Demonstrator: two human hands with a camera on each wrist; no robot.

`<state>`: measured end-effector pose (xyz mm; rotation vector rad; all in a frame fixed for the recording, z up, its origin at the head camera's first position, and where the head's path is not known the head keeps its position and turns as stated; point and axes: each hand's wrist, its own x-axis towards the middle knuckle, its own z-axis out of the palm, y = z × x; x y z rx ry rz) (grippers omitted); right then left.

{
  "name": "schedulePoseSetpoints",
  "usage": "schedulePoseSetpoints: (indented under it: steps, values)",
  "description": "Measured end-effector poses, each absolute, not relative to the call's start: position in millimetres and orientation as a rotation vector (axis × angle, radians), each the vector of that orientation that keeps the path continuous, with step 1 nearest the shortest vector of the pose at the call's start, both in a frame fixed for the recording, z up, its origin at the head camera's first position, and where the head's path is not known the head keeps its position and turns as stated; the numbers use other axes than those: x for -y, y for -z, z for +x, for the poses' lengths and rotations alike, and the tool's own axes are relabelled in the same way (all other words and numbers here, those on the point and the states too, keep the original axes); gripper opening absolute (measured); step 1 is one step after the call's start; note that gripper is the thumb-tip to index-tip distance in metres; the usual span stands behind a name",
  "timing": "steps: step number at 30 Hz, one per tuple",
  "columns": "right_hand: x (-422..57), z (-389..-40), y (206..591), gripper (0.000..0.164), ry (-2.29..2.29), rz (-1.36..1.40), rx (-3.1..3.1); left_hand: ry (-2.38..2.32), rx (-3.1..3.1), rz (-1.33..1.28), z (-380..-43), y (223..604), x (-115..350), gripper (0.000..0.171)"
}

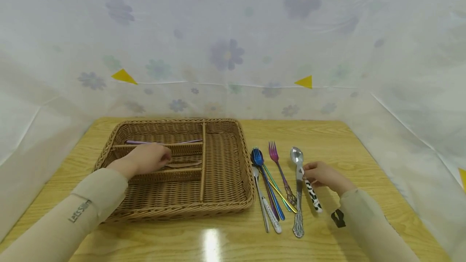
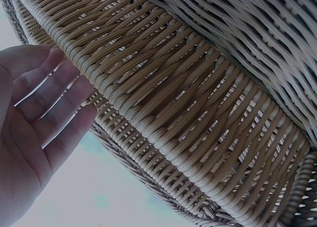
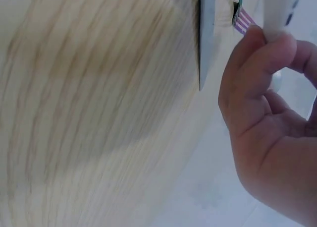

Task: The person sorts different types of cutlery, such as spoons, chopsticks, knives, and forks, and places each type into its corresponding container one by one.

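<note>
My left hand (image 1: 147, 159) reaches into the middle compartment of the wicker basket (image 1: 227, 165), its fingers loosely bent beside the woven divider (image 2: 163, 123). No item shows between its fingers in the left wrist view. A thin brownish piece of cutlery (image 1: 183, 165) lies in that compartment, just right of the hand. My right hand (image 1: 325, 176) pinches a spoon (image 1: 296, 155) by its white handle with black patches (image 1: 313, 197). In the right wrist view, the white handle (image 3: 277, 11) rises from between thumb and fingers. A silver knife (image 1: 298, 213) with an ornate handle lies directly left of it.
A purple utensil (image 1: 136, 142) lies in the basket's back compartment. Between basket and knife lie a purple fork (image 1: 274, 152), a blue fork (image 1: 257, 157) and several overlapping coloured utensils. A small black object (image 1: 338, 218) sits by the right sleeve. White flowered sheeting surrounds the wooden table (image 1: 174, 237).
</note>
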<state>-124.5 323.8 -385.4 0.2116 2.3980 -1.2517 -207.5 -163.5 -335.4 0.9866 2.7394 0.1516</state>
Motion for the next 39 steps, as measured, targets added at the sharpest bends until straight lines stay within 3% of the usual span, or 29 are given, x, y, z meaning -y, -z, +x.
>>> schedulePoseSetpoints:
  steps: [5,23,27,32,39]
  values:
    - [-324,-129,385,0.042,1.380,0.269,-2.339,-0.155,-2.740,0.984,-207,334,163,0.013]
    - [-310,-132,381,0.054,1.683,0.334,-2.141,-0.160,-2.780,0.960,-207,334,156,0.013]
    - [-303,-133,379,0.047,1.746,0.343,-2.100,-0.169,-2.793,0.952,-206,334,153,0.014]
    - [-293,-135,375,0.019,1.851,0.323,-1.993,-0.188,-2.830,0.998,-205,335,148,0.012]
    - [-274,-141,373,0.020,2.003,0.255,-1.837,-0.185,-2.938,1.064,-201,336,137,0.009]
